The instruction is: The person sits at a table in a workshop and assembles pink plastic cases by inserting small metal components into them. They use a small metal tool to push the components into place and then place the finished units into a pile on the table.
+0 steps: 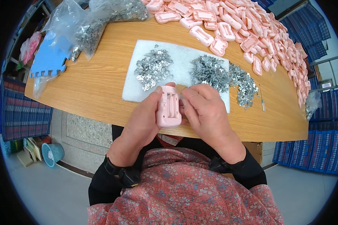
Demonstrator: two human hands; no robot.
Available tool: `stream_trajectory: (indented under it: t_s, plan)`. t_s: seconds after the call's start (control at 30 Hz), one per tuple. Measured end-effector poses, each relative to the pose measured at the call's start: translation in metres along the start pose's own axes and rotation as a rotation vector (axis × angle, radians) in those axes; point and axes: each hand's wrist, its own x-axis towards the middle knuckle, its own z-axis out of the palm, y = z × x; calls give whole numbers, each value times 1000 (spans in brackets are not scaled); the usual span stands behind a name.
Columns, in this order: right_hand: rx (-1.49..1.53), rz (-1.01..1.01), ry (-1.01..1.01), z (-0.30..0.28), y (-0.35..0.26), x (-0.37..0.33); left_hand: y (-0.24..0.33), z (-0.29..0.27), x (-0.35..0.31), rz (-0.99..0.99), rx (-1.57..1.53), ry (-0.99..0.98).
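A pale pink plastic casing (pixel 169 120) with an open battery compartment faces up in front of me, over the table's near edge. My left hand (pixel 141 117) is closed round its left side, the thumb along the upper left edge. My right hand (pixel 208 107) is at the casing's right side, thumb and fingers pinched together by its upper right corner. What those fingertips hold, if anything, is hidden; a tan patch shows at them. Beyond my hands lies a white foam sheet (pixel 182 56) bearing a pile of shiny metal contact pieces (pixel 153 70) and a darker pile of metal pieces (pixel 210 71).
More small metal pieces (pixel 244 84) lie right of the sheet, beside a thin screwdriver-like tool (pixel 262 99). Many pink casings (pixel 251 41) are heaped at the far right. Clear bags of metal parts (pixel 92 33) and a blue foam mat (pixel 49 56) occupy the far left.
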Motion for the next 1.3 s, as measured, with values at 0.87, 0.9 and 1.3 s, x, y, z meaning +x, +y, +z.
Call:
stream_trajectory:
  t_s: [0.87,0.9,1.3]
  plan:
    - [1037,578,-151,-2,14,-22,3,15,-9,306,1140,-42]
    - [1078,575,-121,-3,13,-20,2,13,-6,183,966,-35]
    - [876,483,-233,-8,28,-16,4,2,-4,-353,-94,-266]
